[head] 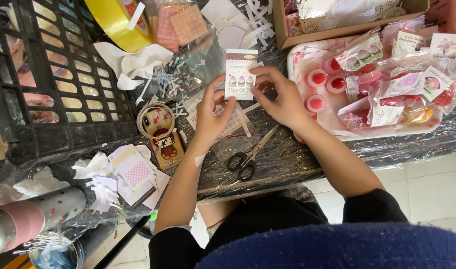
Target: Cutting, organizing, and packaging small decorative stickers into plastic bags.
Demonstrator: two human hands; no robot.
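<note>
A small printed card (pixel 240 73) with cupcake pictures is held upright between both hands above the plastic-covered table. My left hand (pixel 210 115) pinches its lower left edge. My right hand (pixel 280 97) grips its right side with fingers curled over the edge. Below the hands lies a sheet of small round stickers (pixel 233 124). Black-handled scissors (pixel 249 155) rest shut on the table just under my right wrist.
A white tray (pixel 307 130) of wrapped pink sweets and packets sits at the right. A cardboard box (pixel 288 35) stands behind it. A black crate (pixel 48 89) fills the left, with a yellow tape roll (pixel 116 22), a phone case (pixel 163 142) and paper scraps nearby.
</note>
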